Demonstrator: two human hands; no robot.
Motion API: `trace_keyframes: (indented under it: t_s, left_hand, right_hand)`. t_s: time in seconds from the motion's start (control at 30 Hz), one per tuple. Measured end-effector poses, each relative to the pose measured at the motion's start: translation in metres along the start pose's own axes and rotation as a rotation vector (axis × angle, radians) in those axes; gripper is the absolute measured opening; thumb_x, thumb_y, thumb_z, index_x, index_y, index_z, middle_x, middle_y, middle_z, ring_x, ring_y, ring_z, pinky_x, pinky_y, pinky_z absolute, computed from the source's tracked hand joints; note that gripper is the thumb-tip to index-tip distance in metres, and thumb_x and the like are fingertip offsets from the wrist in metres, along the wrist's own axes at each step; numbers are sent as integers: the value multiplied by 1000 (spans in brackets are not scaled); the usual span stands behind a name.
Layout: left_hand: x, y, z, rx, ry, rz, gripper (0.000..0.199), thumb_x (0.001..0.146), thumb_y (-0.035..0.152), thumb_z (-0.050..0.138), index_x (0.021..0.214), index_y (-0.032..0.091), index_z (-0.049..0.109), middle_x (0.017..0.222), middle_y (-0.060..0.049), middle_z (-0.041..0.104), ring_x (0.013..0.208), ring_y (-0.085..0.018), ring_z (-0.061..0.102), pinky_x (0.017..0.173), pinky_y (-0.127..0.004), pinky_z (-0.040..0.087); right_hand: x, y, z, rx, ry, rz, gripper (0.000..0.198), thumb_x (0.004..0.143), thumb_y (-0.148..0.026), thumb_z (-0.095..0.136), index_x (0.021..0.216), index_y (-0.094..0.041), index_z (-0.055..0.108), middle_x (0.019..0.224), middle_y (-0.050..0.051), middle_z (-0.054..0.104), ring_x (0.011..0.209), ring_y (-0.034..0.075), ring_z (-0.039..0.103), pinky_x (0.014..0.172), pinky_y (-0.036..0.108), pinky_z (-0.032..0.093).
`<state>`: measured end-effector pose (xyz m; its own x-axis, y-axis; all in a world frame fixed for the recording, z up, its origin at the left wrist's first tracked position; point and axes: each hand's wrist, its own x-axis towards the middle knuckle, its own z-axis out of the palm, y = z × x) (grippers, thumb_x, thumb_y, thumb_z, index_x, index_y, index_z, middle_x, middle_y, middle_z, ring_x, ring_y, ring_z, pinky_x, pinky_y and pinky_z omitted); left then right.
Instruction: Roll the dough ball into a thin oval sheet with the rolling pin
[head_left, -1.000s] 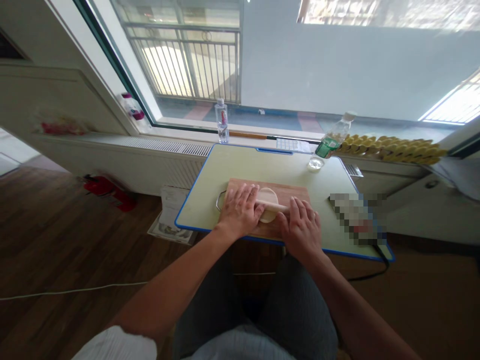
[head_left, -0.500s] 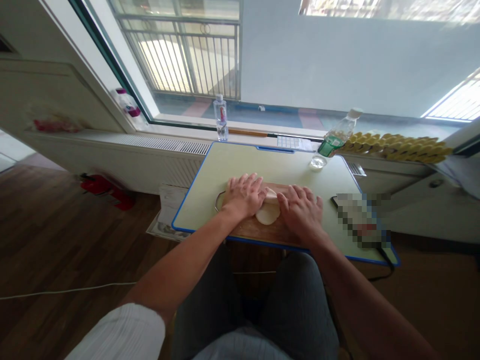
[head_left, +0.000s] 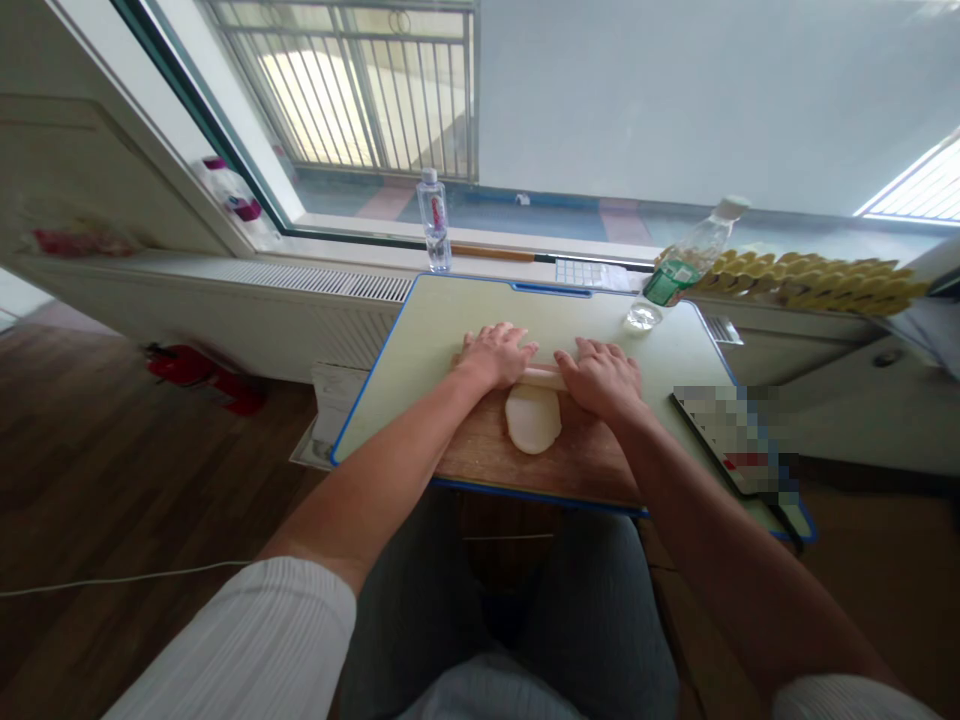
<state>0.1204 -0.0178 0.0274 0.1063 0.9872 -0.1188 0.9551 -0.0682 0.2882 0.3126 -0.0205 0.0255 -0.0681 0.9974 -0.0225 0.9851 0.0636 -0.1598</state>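
Note:
A pale wooden rolling pin (head_left: 543, 377) lies crosswise at the far part of a brown wooden board (head_left: 480, 445). My left hand (head_left: 496, 355) rests palm-down over the pin's left end, fingers stretched forward and spread. Over the right end lies my right hand (head_left: 601, 375), also flat, with its thumb toward the middle. Both palms press on the pin without the fingers wrapping round it. Just on my side of the pin, a flat oval sheet of dough (head_left: 533, 420) lies on the board. The pin's ends are hidden under my hands.
The board sits on a small blue-edged table (head_left: 420, 370). A green-labelled bottle (head_left: 673, 275) stands at its back right, and a pixelated dark-edged object (head_left: 724, 440) lies at right. Another bottle (head_left: 435, 225) stands on the windowsill. A fire extinguisher (head_left: 206, 378) is on the floor at left.
Both hands and the rolling pin have moved forward, away from me. More of the dough now shows, and it looks longer. The view has shifted slightly.

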Motion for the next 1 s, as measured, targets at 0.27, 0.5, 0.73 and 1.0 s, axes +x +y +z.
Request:
trace_keyframes:
  t_s: [0.27,0.5,0.73,1.0]
  left_hand:
    - [-35,5,8,38,120,24,66,111,61,30,161,27,56,175,-9,46,160,-33,42,133,-64,26]
    - [-103,7,29,86,301,125,65,113,60,31,164,24,53,171,-9,52,160,-32,43,133,-61,27]
    - [-181,15,48,47,382,166,62,114,54,36,166,21,50,173,-8,48,163,-29,40,135,-54,31]
    - [-152,14,44,42,346,126,62,115,52,36,167,22,47,174,-8,46,164,-28,38,136,-59,28]
  right_hand:
    - [-36,-1,8,-27,165,-60,65,112,-52,32,154,-12,61,157,18,64,148,37,48,125,63,28]
    - [-101,6,24,1,264,-119,65,114,-51,31,158,-10,56,165,20,56,153,36,45,127,61,28]
    - [-174,19,43,1,354,-209,68,114,-50,36,167,-8,43,172,22,45,162,38,35,130,61,27]
    - [-145,11,34,-18,266,-157,72,113,-53,34,169,-9,39,175,21,40,164,36,32,131,64,22]
